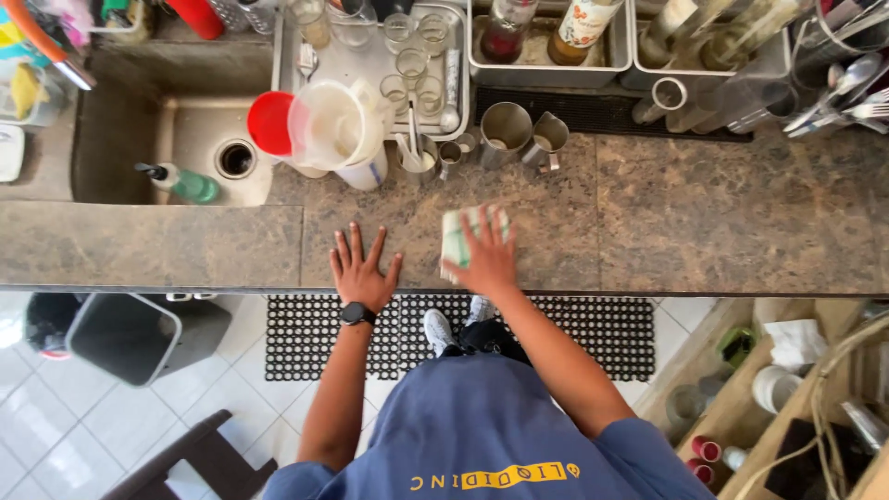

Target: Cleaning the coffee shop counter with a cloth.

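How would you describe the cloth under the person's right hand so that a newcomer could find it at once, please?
Start at the long brown stone counter and look along its near edge, right of the sink. There the right hand presses flat on a folded cloth. It is the only soft, pale green-striped thing there; the neighbours behind are metal jugs and glasses.

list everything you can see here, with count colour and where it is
cloth: one, green and white, on the counter under the right hand
counter: one, brown stone
jug: one, clear, tipped by the sink
red lid: one, beside the jug
metal pitchers: two, counter back
tray of glasses: one, grey, behind the jug
sink: one, left
floor mat: one, black
left hand: flat on the counter
right hand: pressed on the cloth
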